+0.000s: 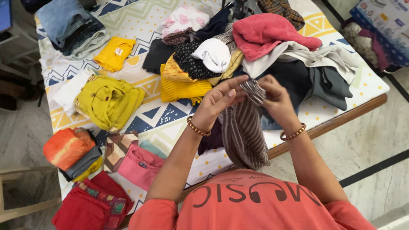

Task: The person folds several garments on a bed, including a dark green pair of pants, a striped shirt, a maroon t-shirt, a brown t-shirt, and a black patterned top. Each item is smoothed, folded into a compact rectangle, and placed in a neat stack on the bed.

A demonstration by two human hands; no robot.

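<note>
Bed surface: a mattress with a patterned sheet [162, 115] carries all the clothing; no box or basket on it holds any garment.
Unsorted heap: a loose pile at the far right of the bed, topped by a pink-red garment [268, 32], with a white cap [213, 54] and grey clothes [328, 76] beside it.
Folded stacks: a yellow garment [108, 101], an orange bundle [67, 147], a pink folded top [139, 166], a red garment [87, 206] and folded jeans [66, 23] lie apart along the left side.
Item in hand: a striped brown cloth [243, 132], raised above the near edge of the bed and hanging down towards the person's chest.
Left hand [217, 104]: fingers closed on the cloth's upper edge, thumb side pressing it.
Right hand [275, 100]: fingers pinching the same upper edge, just beside the left hand.
Position relative to grip: the cloth's top is bunched between both hands; the rest drapes below the wrists.
Wrists: a beaded bracelet on each.
</note>
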